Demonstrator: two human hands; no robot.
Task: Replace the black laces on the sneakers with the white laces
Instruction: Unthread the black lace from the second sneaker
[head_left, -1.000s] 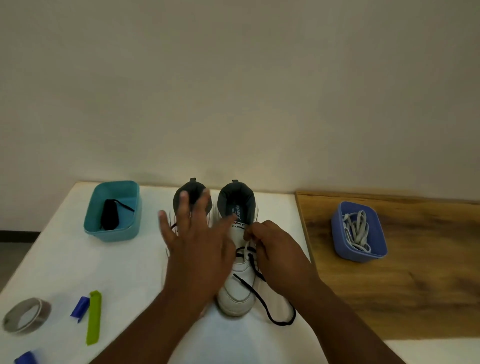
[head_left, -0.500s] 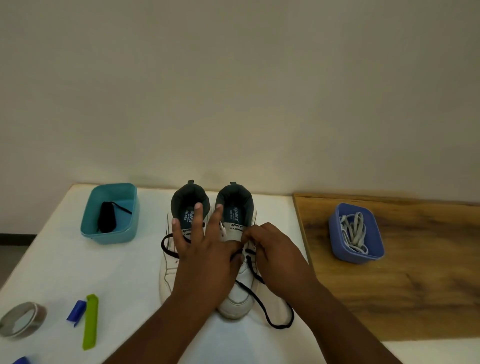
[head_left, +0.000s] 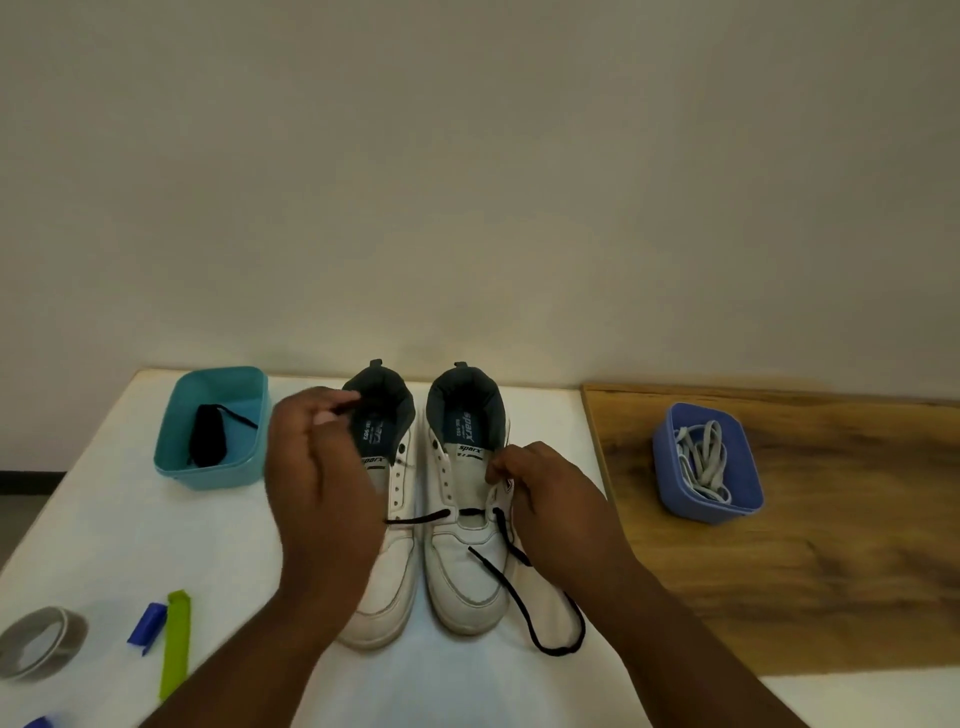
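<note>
**Last black lace being drawn out of the right-hand sneaker**

The black lace (head_left: 511, 582) is being kept only in the lowest eyelets of the right-hand sneaker (head_left: 467, 519); one end is being trailed in a loop over the desk (head_left: 130, 545) by the toe, the other is being drawn leftward across the left-hand sneaker (head_left: 387, 519), whose eyelets are showing bare. That end is being pinched in the curled fingers of the left hand (head_left: 317, 478). The eyelet edge of the right-hand sneaker is being gripped by the right hand (head_left: 545, 493).

If the pull is being made sharply, the sneaker is likely being dragged or tipped. The tip may be snagged in the eyelet. The loose loop risks being swept off the desk edge.

Another black lace is lying bundled in the teal tub (head_left: 213, 431); the white laces (head_left: 701, 457) are waiting in the blue tub (head_left: 706, 462), well apart.
</note>
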